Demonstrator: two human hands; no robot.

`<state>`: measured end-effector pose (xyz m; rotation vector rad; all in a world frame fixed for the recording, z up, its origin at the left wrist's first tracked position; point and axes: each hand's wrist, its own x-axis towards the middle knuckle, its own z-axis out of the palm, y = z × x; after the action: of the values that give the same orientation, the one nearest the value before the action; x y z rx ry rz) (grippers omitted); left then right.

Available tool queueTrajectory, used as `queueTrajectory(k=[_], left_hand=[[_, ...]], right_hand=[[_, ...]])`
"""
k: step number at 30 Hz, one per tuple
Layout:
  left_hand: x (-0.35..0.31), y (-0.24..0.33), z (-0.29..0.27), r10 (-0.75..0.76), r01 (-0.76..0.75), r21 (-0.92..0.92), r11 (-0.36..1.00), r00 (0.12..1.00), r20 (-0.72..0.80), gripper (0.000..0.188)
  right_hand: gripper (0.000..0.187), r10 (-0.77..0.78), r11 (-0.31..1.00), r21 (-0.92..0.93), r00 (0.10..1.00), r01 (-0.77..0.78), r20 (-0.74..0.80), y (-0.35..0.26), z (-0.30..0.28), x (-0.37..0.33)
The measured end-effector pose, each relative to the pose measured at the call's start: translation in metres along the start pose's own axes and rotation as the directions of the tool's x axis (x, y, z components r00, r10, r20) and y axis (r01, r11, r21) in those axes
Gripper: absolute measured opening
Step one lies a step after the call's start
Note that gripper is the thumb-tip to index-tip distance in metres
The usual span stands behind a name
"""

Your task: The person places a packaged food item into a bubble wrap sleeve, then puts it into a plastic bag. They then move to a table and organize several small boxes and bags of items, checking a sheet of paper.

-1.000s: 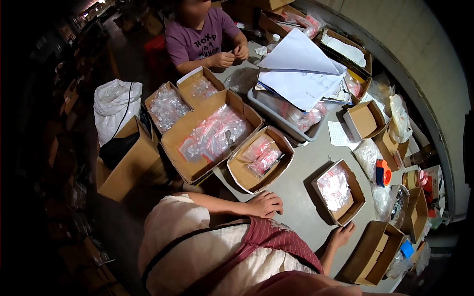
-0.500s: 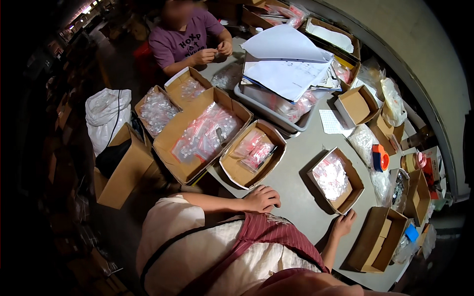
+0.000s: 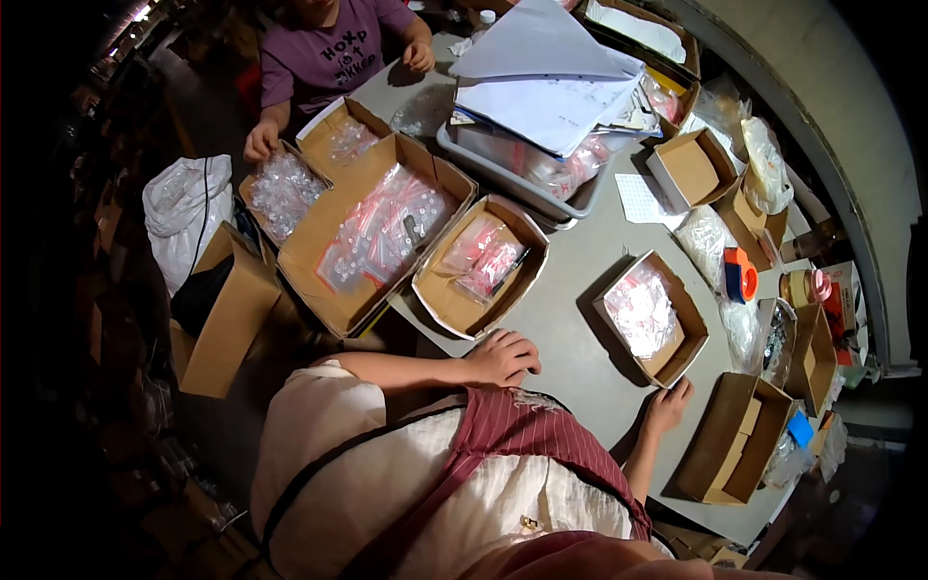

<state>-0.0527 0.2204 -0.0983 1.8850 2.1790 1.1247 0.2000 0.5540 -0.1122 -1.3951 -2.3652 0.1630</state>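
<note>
My left hand rests on the table edge, fingers loosely bent and slightly apart, with nothing visible in it. Just beyond it stands a cardboard box tray holding small plastic bags with red edges and a dark pen-like stick. My right hand lies at the near corner of another open box, its fingers stretched out; whether they touch the box I cannot tell. That box holds a heap of shiny clear bags.
A large carton with bagged small parts stands left, beside a box of clear pieces. Behind are a grey bin with papers and a co-worker. Empty boxes and a tape dispenser line the right.
The co-worker's hands have parted; one now reaches into the box of clear pieces. My hands stay in place while the whole view shifts slightly.
</note>
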Motion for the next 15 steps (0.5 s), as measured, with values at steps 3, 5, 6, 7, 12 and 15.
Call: queueTrajectory(k=[3,5,6,7,12,15], left_hand=[[-0.002,0.001,-0.001,-0.005,0.005,-0.004,1.0,1.0,-0.006,0.02],[-0.001,0.0,-0.003,0.016,-0.016,0.002,1.0,1.0,-0.012,0.019],[-0.003,0.002,-0.002,0.012,-0.012,-0.006,1.0,1.0,-0.011,0.02],[-0.003,0.0,-0.002,0.024,-0.024,-0.025,0.999,1.0,0.005,0.02],[0.002,-0.005,-0.002,-0.038,0.041,-0.038,0.998,0.997,0.072,0.024],[0.01,-0.002,-0.012,-0.055,0.059,-0.036,0.998,0.993,0.108,0.023]], right_hand=[[0.044,-0.008,1.0,-0.005,1.0,0.008,0.004,0.004,0.002,-0.004],[0.045,-0.007,1.0,-0.004,1.0,0.007,-0.023,0.005,0.001,-0.007],[0.048,0.011,1.0,0.003,1.0,-0.011,0.011,0.007,0.0,-0.01],[0.048,0.034,0.999,-0.012,0.999,-0.034,0.011,0.005,0.0,-0.011],[0.05,0.043,0.999,-0.003,0.999,-0.043,0.01,0.006,0.01,-0.006],[0.045,0.056,0.998,0.036,0.998,-0.055,-0.018,-0.019,-0.002,0.004]])
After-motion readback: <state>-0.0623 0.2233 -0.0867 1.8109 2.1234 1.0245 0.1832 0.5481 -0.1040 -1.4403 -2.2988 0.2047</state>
